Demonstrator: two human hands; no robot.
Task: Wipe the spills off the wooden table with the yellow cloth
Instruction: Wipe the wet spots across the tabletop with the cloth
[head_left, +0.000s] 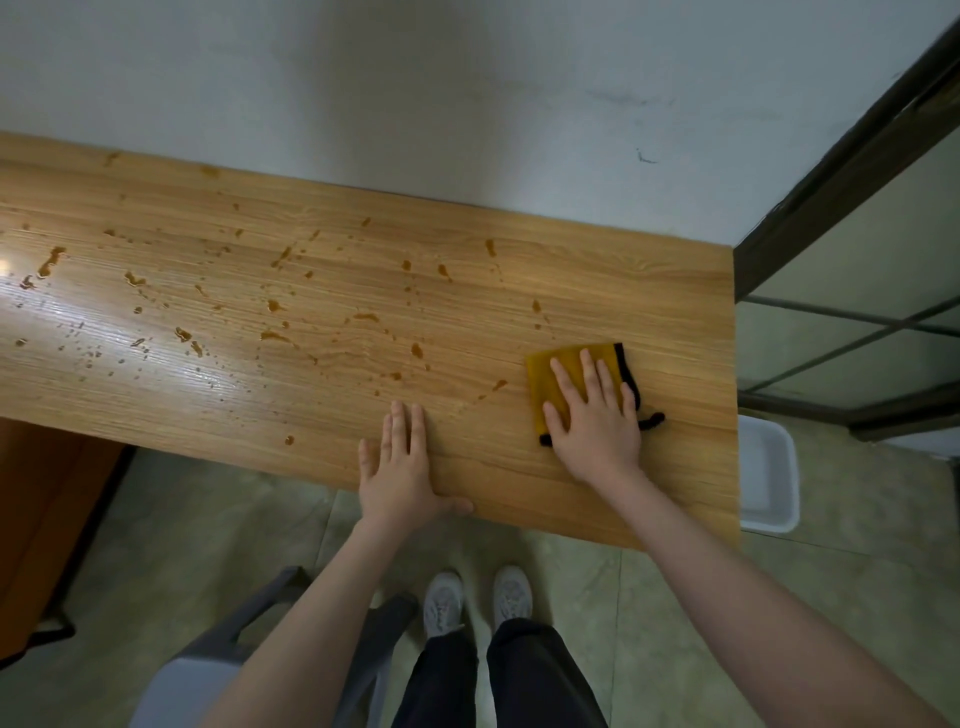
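Note:
The wooden table (597, 291) runs along a white wall, with brown spills (275, 336) scattered over its left and middle parts. A folded yellow cloth (545, 371) with black edging lies near the table's right end. My right hand (595, 415) presses flat on the cloth, fingers straight and spread. Flat on the bare wood at the near edge rests my left hand (402, 467), its thumb along the table's rim. A few drops lie just left of and beyond the cloth.
A white plastic tub (769, 478) stands on the floor beside the table's right end. A grey stool (218, 670) is behind me at lower left. A dark-framed glass door (852, 332) stands to the right. My shoes (478, 603) are on the tiled floor.

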